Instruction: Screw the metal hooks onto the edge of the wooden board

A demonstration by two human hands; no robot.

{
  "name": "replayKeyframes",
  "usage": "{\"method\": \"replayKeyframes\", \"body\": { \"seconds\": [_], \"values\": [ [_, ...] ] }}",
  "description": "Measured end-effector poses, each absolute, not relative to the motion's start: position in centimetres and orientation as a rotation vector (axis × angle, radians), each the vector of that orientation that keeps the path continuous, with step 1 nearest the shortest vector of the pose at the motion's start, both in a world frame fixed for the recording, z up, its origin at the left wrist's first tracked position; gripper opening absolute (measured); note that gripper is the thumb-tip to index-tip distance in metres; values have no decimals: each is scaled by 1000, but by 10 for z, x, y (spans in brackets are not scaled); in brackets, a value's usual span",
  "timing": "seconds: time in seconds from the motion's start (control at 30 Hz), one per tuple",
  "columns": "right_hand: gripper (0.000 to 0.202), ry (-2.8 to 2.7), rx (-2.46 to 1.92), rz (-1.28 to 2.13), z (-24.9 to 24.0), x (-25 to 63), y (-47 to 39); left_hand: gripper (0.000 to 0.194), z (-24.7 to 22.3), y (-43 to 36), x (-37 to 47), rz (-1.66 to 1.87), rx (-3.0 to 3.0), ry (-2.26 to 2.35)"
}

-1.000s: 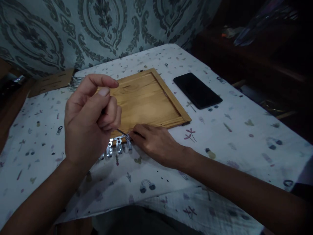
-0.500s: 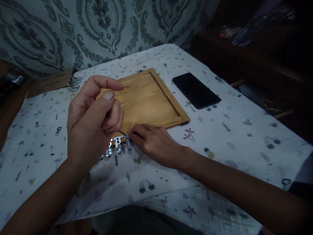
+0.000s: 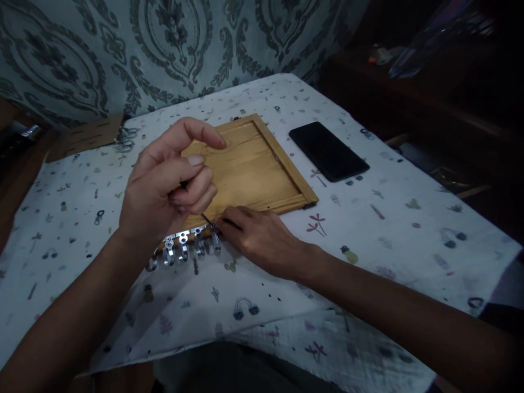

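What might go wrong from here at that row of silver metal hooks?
The thin dark metal shaft below the left hand ends close to the right hand; a slip might jab it.
The row of silver metal hooks overhangs the near edge of the rectangular yellow-brown wooden panel; if unfixed, it might shift.
The white printed tablecloth beneath looks creased at the front, so the panel might slide.

Phone lies right of board — hooks at near edge.
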State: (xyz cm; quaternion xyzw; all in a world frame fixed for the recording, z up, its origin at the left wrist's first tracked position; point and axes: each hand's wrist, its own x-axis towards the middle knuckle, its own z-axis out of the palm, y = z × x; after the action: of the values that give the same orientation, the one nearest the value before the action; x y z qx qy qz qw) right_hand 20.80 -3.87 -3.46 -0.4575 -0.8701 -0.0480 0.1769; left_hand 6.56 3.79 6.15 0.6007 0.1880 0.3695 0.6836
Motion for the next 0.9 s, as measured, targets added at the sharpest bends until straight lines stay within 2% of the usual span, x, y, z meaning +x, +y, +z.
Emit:
{"method": "replayKeyframes", "body": {
  "seconds": [0.2,0.37,0.57,0.9],
  "values": [
    [20,-2471,-1307,-163,-34,208,-38,9,59,29,70,969,1427,539],
    [17,-2456,-1295,-172,-36,208,-38,16,55,16,77,1163,1413,566],
    [12,-2469,-1312,-149,-37,208,-37,5,52,17,79,1049,1470,513],
    [13,-2462,-1324,-130,-37,208,-38,4,59,28,77,829,1476,431]
  ]
}}
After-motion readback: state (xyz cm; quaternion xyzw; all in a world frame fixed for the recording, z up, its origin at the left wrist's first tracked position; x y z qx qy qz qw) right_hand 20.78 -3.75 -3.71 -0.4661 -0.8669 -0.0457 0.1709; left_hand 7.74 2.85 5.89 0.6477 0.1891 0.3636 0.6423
